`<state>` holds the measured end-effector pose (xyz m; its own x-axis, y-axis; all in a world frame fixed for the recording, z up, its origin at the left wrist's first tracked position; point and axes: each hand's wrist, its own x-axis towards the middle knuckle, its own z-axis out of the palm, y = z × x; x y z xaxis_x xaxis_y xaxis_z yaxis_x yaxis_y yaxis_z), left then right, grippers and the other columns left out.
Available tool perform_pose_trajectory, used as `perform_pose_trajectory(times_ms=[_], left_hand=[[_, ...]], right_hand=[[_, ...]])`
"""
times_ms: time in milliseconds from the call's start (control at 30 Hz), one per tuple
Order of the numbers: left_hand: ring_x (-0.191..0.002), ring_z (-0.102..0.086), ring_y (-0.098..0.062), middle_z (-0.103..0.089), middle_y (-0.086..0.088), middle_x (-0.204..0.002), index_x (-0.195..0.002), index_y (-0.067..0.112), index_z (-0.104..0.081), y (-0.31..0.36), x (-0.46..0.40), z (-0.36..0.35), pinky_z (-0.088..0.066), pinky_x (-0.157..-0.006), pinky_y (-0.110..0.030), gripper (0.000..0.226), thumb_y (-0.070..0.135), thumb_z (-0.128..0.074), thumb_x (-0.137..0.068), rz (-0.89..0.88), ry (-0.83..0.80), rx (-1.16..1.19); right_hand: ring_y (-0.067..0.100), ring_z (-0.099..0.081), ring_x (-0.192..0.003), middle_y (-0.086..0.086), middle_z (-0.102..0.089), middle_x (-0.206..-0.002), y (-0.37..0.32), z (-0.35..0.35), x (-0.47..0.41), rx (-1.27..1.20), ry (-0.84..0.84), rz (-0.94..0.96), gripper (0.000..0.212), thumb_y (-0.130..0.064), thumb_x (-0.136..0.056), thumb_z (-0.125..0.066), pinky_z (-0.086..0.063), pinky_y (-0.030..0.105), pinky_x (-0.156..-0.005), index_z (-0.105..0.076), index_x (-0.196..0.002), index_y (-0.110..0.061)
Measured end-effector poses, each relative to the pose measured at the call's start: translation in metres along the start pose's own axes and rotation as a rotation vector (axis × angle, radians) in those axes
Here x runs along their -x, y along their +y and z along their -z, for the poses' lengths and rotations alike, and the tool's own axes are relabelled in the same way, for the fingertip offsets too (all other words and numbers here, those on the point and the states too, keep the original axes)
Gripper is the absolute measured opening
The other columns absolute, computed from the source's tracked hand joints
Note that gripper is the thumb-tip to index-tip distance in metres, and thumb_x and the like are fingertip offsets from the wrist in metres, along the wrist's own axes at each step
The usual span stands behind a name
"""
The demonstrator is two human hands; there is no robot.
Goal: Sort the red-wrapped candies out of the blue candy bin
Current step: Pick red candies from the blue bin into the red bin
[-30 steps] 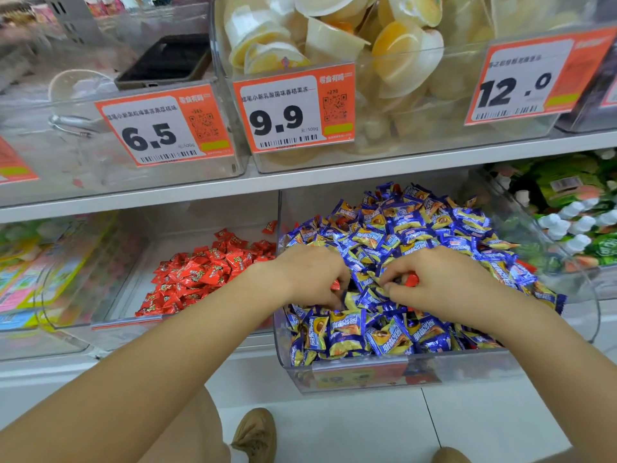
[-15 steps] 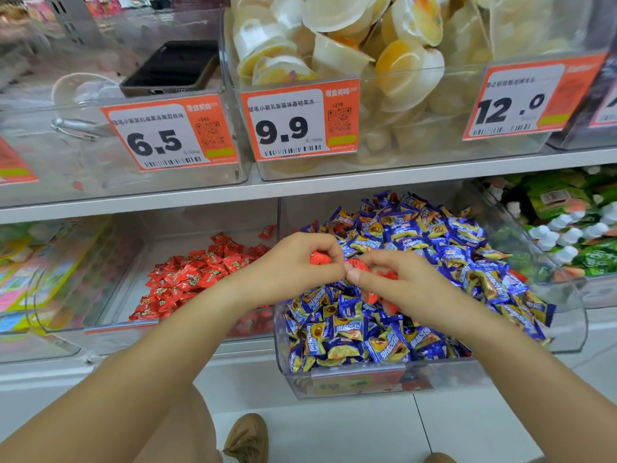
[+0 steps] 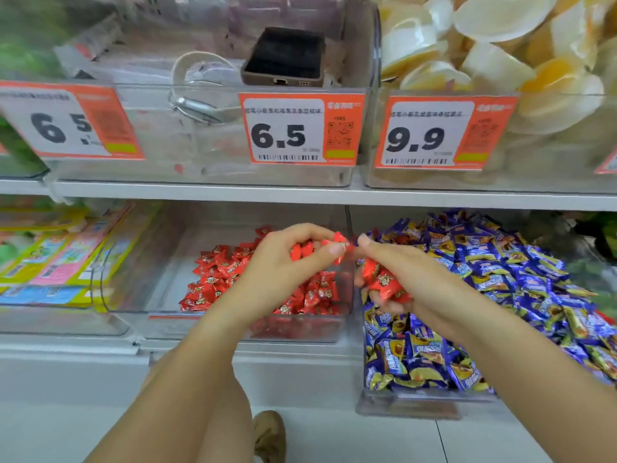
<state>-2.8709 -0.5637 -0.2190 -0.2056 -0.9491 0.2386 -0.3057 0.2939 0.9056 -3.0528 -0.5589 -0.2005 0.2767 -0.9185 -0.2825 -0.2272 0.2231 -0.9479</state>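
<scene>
A clear bin [image 3: 417, 401] on the lower shelf is heaped with blue-wrapped candies [image 3: 500, 289]. Left of it, another clear bin [image 3: 167, 262] holds a pile of red-wrapped candies [image 3: 217, 279]. My left hand [image 3: 283, 262] hovers over the red bin and pinches red candies [image 3: 337, 243] between thumb and fingertips. My right hand [image 3: 410, 272] is at the blue bin's left edge, its fingers curled round several red candies [image 3: 384, 282], its fingertips meeting the left hand's.
The upper shelf carries clear bins with orange price tags 6.5 [image 3: 300, 128] and 9.9 [image 3: 444, 133]; one holds a phone [image 3: 283, 56] and a watch [image 3: 197, 106], another jelly cups [image 3: 500, 61]. Colourful packets [image 3: 56, 255] lie lower left. A shoe [image 3: 270, 436] rests on the floor.
Both hands have lifted out of the blue candies and shifted left toward the red bin, now holding red candies. The camera has turned left too.
</scene>
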Motion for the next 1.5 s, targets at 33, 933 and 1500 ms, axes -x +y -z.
perform_pose_trajectory(times_ms=[33,933,1500], left_hand=[[-0.052,-0.046,0.002,-0.058,0.016,-0.061,-0.089,0.023,-0.071,-0.003,0.0,0.013,-0.036,-0.054,-0.012,0.007,0.027,-0.065,-0.088,0.076,0.052,0.052],[-0.097,-0.062,-0.003,-0.069,0.01,-0.099,-0.102,0.022,-0.068,-0.034,-0.021,0.001,-0.043,-0.082,-0.009,0.015,0.018,-0.063,-0.089,0.241,0.163,-0.041],[-0.106,-0.064,-0.009,-0.069,0.004,-0.113,-0.122,0.017,-0.061,-0.041,-0.058,-0.057,-0.046,-0.097,-0.026,0.038,0.012,-0.068,-0.084,0.473,-0.054,0.278]], right_hand=[[0.014,-0.038,-0.046,0.005,-0.059,-0.069,-0.004,-0.007,-0.006,0.005,0.002,-0.002,0.025,-0.036,-0.091,-0.054,-0.024,0.025,-0.046,-0.071,-0.089,-0.017],[-0.017,-0.053,-0.082,-0.022,-0.064,-0.103,0.04,0.038,0.019,0.718,0.343,0.27,0.018,-0.028,-0.095,-0.051,-0.035,0.01,-0.07,-0.069,-0.099,-0.034],[0.023,-0.059,-0.092,0.005,-0.065,-0.108,0.022,0.042,-0.123,1.005,-0.04,0.154,0.026,-0.033,-0.091,-0.05,-0.044,0.027,-0.067,-0.063,-0.109,-0.019]])
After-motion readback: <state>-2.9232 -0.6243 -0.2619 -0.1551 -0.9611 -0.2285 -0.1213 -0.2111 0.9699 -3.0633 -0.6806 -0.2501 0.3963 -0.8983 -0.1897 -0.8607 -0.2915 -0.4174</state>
